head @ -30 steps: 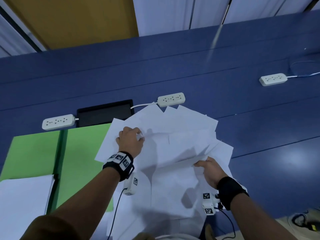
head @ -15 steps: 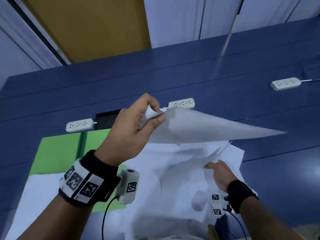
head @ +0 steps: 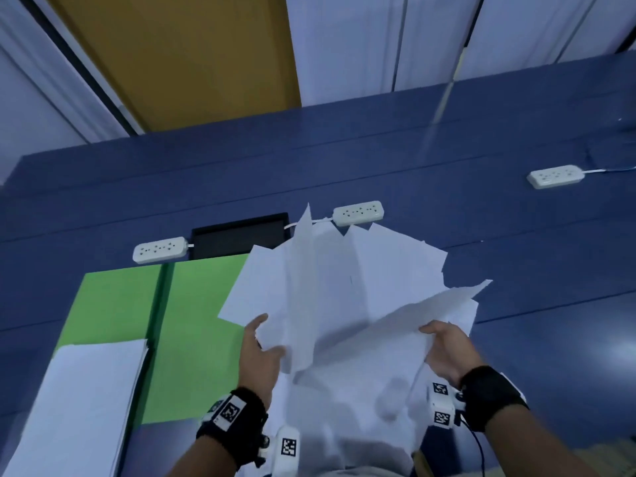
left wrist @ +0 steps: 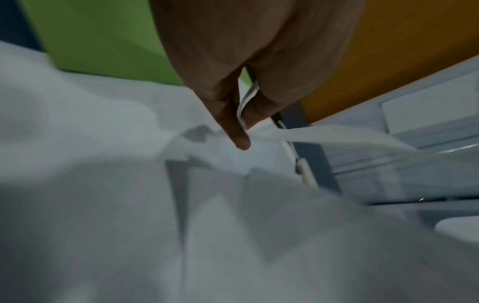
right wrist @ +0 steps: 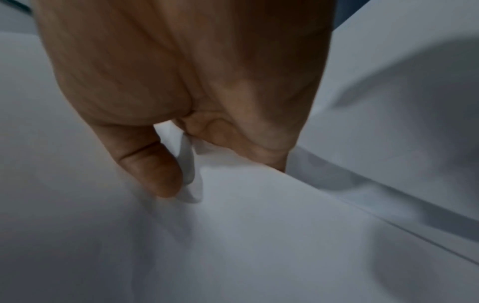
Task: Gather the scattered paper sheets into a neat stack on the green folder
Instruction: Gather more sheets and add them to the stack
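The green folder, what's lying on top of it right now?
A neat paper stack sits on the green folder; a corner of the loose sheets overlaps its right edge. The folder under them is hidden.

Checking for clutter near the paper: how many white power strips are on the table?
3. One power strip sits behind the green folder, one behind the loose sheets, one far right. More could be hidden under paper.

White paper sheets (head: 347, 290), green folder (head: 192, 339), blue table (head: 344, 173), white power strips (head: 358, 212)
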Demonstrator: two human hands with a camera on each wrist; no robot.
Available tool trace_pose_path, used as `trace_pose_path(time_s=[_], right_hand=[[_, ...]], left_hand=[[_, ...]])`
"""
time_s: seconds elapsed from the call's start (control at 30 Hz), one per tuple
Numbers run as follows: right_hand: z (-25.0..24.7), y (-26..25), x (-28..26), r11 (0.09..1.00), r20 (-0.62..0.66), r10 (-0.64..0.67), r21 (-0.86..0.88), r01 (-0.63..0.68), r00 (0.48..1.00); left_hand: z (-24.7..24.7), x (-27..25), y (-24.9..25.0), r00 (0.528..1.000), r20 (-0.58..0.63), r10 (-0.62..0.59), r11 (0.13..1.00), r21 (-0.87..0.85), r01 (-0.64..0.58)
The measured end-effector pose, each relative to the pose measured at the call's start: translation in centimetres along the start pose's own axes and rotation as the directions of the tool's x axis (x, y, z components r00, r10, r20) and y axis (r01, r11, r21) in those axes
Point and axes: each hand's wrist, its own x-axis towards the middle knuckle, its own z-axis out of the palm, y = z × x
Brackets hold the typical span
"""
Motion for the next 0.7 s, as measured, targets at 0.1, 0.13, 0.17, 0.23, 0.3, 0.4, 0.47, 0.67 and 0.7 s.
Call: trace_pose_path(time_s=[0.1,0.13,0.17,0.23,0.3,0.4,0.47,0.67,0.7], right_hand=[[0.4,-0.4,-1.5,0.999,-0.011,0.031,0.041,-0.031,0.999],[0.5,-0.5,-1.9,0.998,-0.027,0.01,0.067,-0.008,1.0],[0.9,-0.7,-2.3,0.994,-0.014,-0.009,0.109,0.01,1.0],[1.1,-1.2,-2.6,0.975,0.12,-0.054,0.222,0.027,0.991],[-0.2,-1.1,-1.0,0.956,0.213,-0.057,0.295,-0.008,0.975],[-2.5,-0.7,2.5,0.956,0.255,-0.101,0.293,0.022,0.962],[-1.5,-1.0,2.6,0.983,0.311,-0.149,0.148,0.107,0.939],[3.5,0.6,1.8,0.963,0.013,-0.006,-0.27,0.009,1.0],[3.3,1.2,2.7,0.941,-0.049,-0.022,-0.339,0.004,0.999]], left_hand=[[0.3,-0.6,-3.6,0.995,0.073,-0.066,0.973,0.225,0.048],[0.4,-0.9,-4.4,0.994,0.093,-0.055,0.938,0.347,0.019],[0.5,-1.1,-4.9,0.993,0.11,-0.047,0.9,0.436,-0.006],[0.5,-1.3,-5.2,0.992,0.117,-0.049,0.866,0.499,-0.016],[0.5,-1.0,-5.3,0.99,0.122,-0.074,0.857,0.516,0.001],[0.4,-0.7,-5.3,0.97,0.201,-0.135,0.835,0.551,0.002],[0.6,-0.2,-5.1,0.943,0.291,-0.16,0.787,0.615,-0.057],[1.6,0.1,-3.1,0.89,0.403,-0.215,0.678,0.717,-0.161],[1.5,0.2,-3.1,0.881,0.41,-0.236,0.661,0.732,-0.164]])
